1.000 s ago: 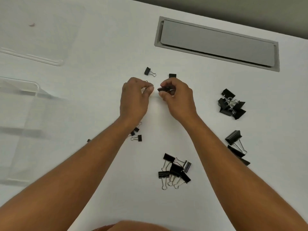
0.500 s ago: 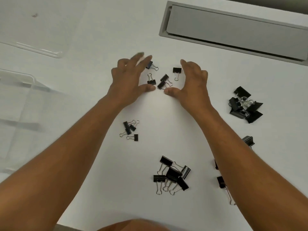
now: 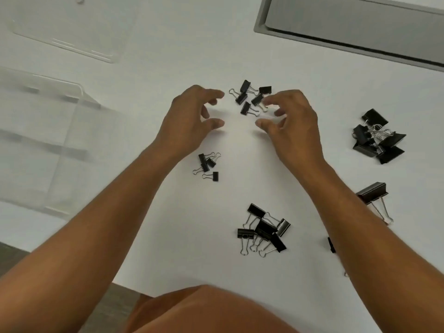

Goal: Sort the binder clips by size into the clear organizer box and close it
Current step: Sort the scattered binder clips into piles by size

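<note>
Between both hands, small binder clips (image 3: 251, 98) point every way.

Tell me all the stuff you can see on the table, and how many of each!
small clips between the hands: about five, black with silver handles, far middle of the table
tiny clips: about four, black, beside the left forearm
medium clips: about five, black, piled near the front edge
large clips: about five, black, heaped at the right
single large clip: one, black, right side by the right forearm; more clips show partly behind that arm
organizer box: one, clear, left side, open
lid: one, clear, lying flat at far left
cable hatch: one, grey, far right
table: one, white
left hand: fingers loosely curled, holding nothing
right hand: fingers loosely curled, holding nothing
</note>
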`<act>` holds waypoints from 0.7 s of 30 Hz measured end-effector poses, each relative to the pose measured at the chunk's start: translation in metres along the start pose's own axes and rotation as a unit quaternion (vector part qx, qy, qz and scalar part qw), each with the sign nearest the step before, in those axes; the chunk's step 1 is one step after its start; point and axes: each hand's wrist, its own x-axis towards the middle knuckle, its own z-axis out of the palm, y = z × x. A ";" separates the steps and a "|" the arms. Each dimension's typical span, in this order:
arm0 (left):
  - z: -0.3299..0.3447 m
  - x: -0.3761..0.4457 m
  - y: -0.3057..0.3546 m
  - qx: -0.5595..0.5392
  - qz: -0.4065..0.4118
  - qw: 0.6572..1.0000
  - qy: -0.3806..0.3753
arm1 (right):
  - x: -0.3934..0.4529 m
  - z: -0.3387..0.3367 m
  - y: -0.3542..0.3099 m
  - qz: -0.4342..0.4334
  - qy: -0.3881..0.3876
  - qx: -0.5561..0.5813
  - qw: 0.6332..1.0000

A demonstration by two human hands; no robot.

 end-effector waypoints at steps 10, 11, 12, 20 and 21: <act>0.016 -0.100 -0.018 0.088 -0.089 0.992 0.003 | -0.087 0.060 -0.031 -0.052 -0.135 -0.074 0.987; 0.015 -0.101 -0.017 0.084 -0.096 0.992 0.012 | -0.086 0.061 -0.031 -0.051 -0.134 -0.068 0.987; 0.015 -0.102 -0.017 0.082 -0.097 0.992 0.017 | -0.085 0.061 -0.031 -0.048 -0.135 -0.059 0.988; 0.000 -0.148 -0.040 0.169 -0.073 0.976 0.117 | -0.087 0.058 -0.035 -0.066 -0.175 -0.115 0.976; -0.002 -0.156 -0.045 0.180 -0.098 0.969 0.136 | -0.087 0.062 -0.037 -0.083 -0.190 -0.154 0.966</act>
